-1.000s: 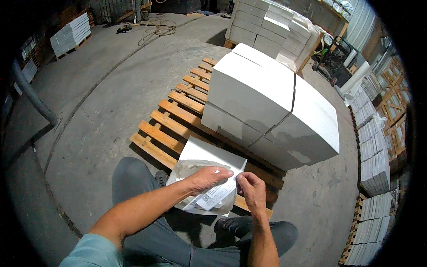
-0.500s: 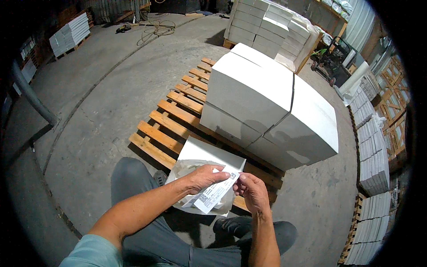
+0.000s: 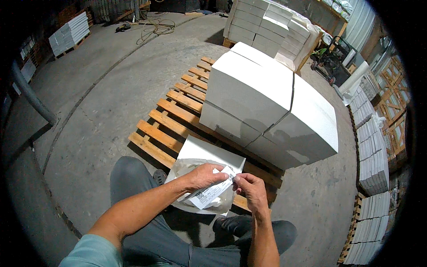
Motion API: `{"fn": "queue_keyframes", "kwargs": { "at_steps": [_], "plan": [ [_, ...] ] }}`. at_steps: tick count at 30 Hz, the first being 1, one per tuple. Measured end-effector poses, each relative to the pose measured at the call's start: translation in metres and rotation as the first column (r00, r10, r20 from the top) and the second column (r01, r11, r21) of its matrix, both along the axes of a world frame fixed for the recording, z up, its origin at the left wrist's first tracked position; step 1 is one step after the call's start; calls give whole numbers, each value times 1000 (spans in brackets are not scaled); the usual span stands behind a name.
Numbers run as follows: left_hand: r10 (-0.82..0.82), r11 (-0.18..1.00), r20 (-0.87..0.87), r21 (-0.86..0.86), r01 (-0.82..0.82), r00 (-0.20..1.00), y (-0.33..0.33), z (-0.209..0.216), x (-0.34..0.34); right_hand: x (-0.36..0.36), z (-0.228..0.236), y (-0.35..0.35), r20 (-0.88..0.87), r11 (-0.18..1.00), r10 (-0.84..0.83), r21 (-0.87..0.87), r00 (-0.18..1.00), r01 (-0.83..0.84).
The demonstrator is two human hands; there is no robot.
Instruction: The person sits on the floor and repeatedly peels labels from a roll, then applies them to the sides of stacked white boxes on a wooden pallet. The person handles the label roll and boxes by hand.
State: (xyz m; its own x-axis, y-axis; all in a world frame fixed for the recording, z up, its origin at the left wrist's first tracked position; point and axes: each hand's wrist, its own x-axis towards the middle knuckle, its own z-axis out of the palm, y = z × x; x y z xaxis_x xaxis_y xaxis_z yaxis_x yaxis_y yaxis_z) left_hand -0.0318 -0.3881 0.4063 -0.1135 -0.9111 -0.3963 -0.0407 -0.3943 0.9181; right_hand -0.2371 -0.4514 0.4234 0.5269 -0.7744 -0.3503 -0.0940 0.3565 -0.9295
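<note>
A white printed label (image 3: 210,192) with a square code on it is pinched in my left hand (image 3: 205,176), the thumb lying across its upper part. At the label's upper right corner my right hand (image 3: 251,187) is closed, thumb and forefinger pressed together on the corner. Below my hands a white sheet or panel (image 3: 212,150) lies at the edge of the wooden pallet (image 3: 171,127), with a crumpled translucent plastic bag (image 3: 182,165) on it. Part of the bag is hidden by my left hand and the label.
Large white blocks (image 3: 253,84), bound with a dark strap (image 3: 292,93), stand on the pallet just ahead. More white blocks (image 3: 253,22) are stacked behind them. Stacked white slabs (image 3: 373,155) line the right side. A grey pipe (image 3: 33,95) rises at the left; a coiled hose (image 3: 155,30) lies far back.
The label has turned slightly and its lower end has shifted a little up and left. My right hand has moved slightly left along its corner.
</note>
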Motion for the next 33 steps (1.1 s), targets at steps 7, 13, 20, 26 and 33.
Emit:
{"fn": "queue_keyframes", "kwargs": {
  "at_steps": [7,13,20,26,33],
  "plan": [
    [-9,1000,-48,-6,8,999,0,0,0,-3,1,-2,24,999,5,43,1000,-6],
    [-19,995,64,-96,25,998,1,-4,0,-1,1,-2,-65,998,47,-49,997,-50],
    [-8,994,161,-102,25,987,2,-4,-1,-2,-3,-3,-103,994,68,-80,992,-76],
    [18,969,242,-242,42,970,4,-14,-3,2,-6,-2,-154,989,59,-128,986,-79],
    [69,921,375,-379,85,925,5,-11,-7,7,-28,3,-178,984,-35,-176,984,3]
  ]
}}
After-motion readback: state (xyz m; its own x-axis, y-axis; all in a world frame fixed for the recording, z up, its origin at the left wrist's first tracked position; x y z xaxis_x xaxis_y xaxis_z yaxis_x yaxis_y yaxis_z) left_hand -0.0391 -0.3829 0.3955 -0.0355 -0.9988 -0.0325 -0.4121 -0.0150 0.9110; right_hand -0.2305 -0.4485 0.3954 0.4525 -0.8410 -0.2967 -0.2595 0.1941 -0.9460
